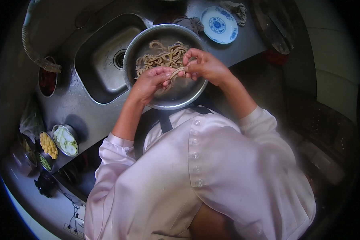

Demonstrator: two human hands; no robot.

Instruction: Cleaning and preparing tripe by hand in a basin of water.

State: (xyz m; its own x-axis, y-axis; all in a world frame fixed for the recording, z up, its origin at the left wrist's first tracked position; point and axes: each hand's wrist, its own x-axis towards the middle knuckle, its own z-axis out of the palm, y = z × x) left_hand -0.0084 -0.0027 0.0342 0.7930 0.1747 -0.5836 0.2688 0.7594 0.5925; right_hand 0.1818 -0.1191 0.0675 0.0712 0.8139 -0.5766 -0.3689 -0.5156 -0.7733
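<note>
A large round stainless-steel basin (180,97) holds a tangled heap of tan, rope-like strands (163,60), which look like animal intestines. Above the basin's near half, one strand (177,71) is stretched between my two hands. My left hand (150,82) pinches its left end between thumb and fingers. The right end is gripped by the fingertips of my right hand (208,67), with the index finger curled up. Part of the strand hangs below my left fingers. Liquid on the basin floor looks cloudy.
Left of the basin is a steel sink (108,60) with a drain. Bowls of sliced pale-green vegetable (66,140), yellow chunks (49,145) and chopped greens (44,162) line the counter's left end. A blue-and-white plate (219,25) and a crumpled cloth (235,11) lie to the upper right.
</note>
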